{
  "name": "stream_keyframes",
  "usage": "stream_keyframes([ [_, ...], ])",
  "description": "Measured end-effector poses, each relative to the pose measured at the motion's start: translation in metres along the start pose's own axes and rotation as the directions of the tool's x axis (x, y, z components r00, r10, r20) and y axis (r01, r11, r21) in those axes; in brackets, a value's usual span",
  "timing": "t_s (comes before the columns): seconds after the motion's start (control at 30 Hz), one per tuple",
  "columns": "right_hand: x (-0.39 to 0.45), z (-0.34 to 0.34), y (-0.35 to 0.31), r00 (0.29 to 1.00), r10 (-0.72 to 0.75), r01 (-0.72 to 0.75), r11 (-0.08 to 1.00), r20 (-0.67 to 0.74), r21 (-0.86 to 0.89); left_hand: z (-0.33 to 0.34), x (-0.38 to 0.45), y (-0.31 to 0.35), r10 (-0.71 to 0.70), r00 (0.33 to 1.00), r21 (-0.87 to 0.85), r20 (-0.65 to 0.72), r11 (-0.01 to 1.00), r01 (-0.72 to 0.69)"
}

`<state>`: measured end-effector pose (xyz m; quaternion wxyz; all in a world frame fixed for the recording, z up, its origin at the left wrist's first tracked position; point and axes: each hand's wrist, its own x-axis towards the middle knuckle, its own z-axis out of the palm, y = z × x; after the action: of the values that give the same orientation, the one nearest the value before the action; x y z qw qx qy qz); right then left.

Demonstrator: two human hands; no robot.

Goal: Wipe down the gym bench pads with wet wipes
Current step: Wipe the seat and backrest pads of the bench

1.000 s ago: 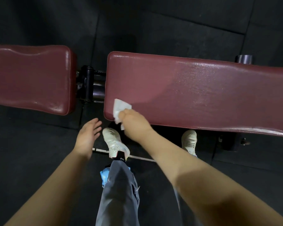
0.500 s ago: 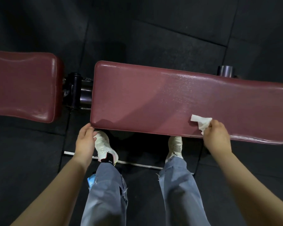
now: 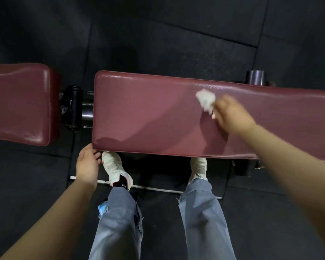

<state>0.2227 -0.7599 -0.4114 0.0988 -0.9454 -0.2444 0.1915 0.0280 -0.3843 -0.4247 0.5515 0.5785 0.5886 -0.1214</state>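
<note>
A long maroon bench pad lies across the middle of the head view, with damp streaks on its surface. A shorter maroon seat pad sits to its left. My right hand holds a crumpled white wet wipe against the long pad, a little right of its middle and blurred by motion. My left hand rests with relaxed fingers at the long pad's near left corner, touching its edge.
A black and chrome hinge joins the two pads. A dark cylinder stands behind the long pad at right. My feet in white shoes stand under the near edge, over a metal floor bar. Black rubber floor tiles lie all around.
My right hand swept the wipe from the pad's near left corner to the right along the near edge, then up toward the far side. My left hand came to the pad's corner.
</note>
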Motion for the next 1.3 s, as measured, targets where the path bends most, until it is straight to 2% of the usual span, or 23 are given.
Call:
stream_keyframes([
  [0.1, 0.059, -0.012, 0.015, 0.953, 0.264, -0.262, 0.964, -0.146, 0.031, 0.002, 0.004, -0.006, 0.017, 1.000, 0.018, -0.015, 1.000, -0.017],
  [0.17, 0.063, -0.008, 0.002, 0.927, 0.346, -0.337, 0.938, -0.148, 0.079, 0.000, 0.006, -0.014, 0.029, 0.999, 0.075, -0.030, 0.997, -0.027],
  [0.2, 0.051, -0.003, -0.007, 0.944, 0.307, -0.300, 0.951, -0.119, 0.078, 0.000, 0.006, -0.017, 0.058, 0.998, 0.133, -0.035, 0.990, -0.053],
  [0.23, 0.030, 0.004, -0.018, 0.975, 0.209, -0.204, 0.976, -0.075, 0.078, -0.001, 0.004, -0.018, 0.108, 0.994, 0.204, -0.032, 0.974, -0.099],
  [0.3, -0.030, 0.024, -0.036, 0.993, -0.044, 0.040, 0.998, 0.112, 0.040, -0.001, 0.002, -0.018, 0.232, 0.973, 0.350, 0.019, 0.910, -0.224],
  [0.37, -0.086, 0.037, -0.046, 0.918, -0.215, 0.213, 0.976, 0.334, 0.044, -0.005, 0.002, -0.018, 0.332, 0.936, 0.469, 0.113, 0.813, -0.345],
  [0.43, -0.107, 0.042, -0.040, 0.839, -0.348, 0.340, 0.936, 0.419, 0.096, -0.011, 0.002, -0.020, 0.385, 0.904, 0.588, 0.185, 0.693, -0.416],
  [0.5, -0.090, 0.035, -0.030, 0.827, -0.420, 0.418, 0.904, 0.374, 0.091, -0.014, 0.001, -0.021, 0.419, 0.878, 0.698, 0.230, 0.558, -0.449],
  [0.6, -0.021, 0.014, -0.011, 0.919, -0.347, 0.355, 0.935, 0.186, -0.010, -0.021, 0.004, -0.021, 0.450, 0.849, 0.761, 0.277, 0.437, -0.480],
  [0.7, 0.048, -0.006, 0.001, 0.984, -0.160, 0.153, 0.983, -0.073, -0.099, -0.025, 0.007, -0.024, 0.412, 0.867, 0.762, 0.282, 0.452, -0.463],
  [0.8, 0.061, 0.000, -0.006, 0.979, 0.133, -0.141, 0.989, -0.154, -0.047, -0.023, 0.004, -0.020, 0.399, 0.870, 0.743, 0.289, 0.479, -0.467],
  [0.83, 0.050, 0.007, -0.014, 0.980, 0.147, -0.153, 0.988, -0.132, -0.032, -0.022, 0.003, -0.018, 0.393, 0.874, 0.737, 0.284, 0.494, -0.462],
  [0.87, 0.030, 0.017, -0.024, 0.992, 0.091, -0.091, 0.996, -0.083, 0.002, -0.021, 0.002, -0.017, 0.386, 0.880, 0.732, 0.279, 0.508, -0.454],
  [0.9, 0.004, 0.028, -0.035, 0.999, -0.030, 0.031, 0.999, -0.028, 0.042, -0.020, 0.000, -0.016, 0.380, 0.883, 0.727, 0.277, 0.517, -0.451],
  [0.97, -0.053, 0.046, -0.052, 0.959, -0.271, 0.264, 0.961, 0.088, 0.086, -0.019, 0.000, -0.015, 0.375, 0.884, 0.716, 0.278, 0.533, -0.451],
  [1.03, -0.088, 0.053, -0.060, 0.927, -0.343, 0.336, 0.939, 0.150, 0.075, -0.020, 0.000, -0.014, 0.371, 0.888, 0.702, 0.272, 0.554, -0.447],
  [1.1, -0.094, 0.053, -0.064, 0.945, -0.290, 0.284, 0.957, 0.150, 0.061, -0.020, 0.001, -0.017, 0.374, 0.890, 0.681, 0.261, 0.582, -0.445],
  [1.2, -0.086, 0.053, -0.073, 0.984, -0.111, 0.101, 0.992, 0.137, 0.078, -0.017, 0.002, -0.019, 0.373, 0.896, 0.645, 0.241, 0.629, -0.435],
  [1.3, -0.091, 0.054, -0.086, 0.990, 0.025, -0.038, 0.995, 0.136, 0.094, -0.013, 0.001, -0.021, 0.363, 0.904, 0.610, 0.228, 0.670, -0.423],
])
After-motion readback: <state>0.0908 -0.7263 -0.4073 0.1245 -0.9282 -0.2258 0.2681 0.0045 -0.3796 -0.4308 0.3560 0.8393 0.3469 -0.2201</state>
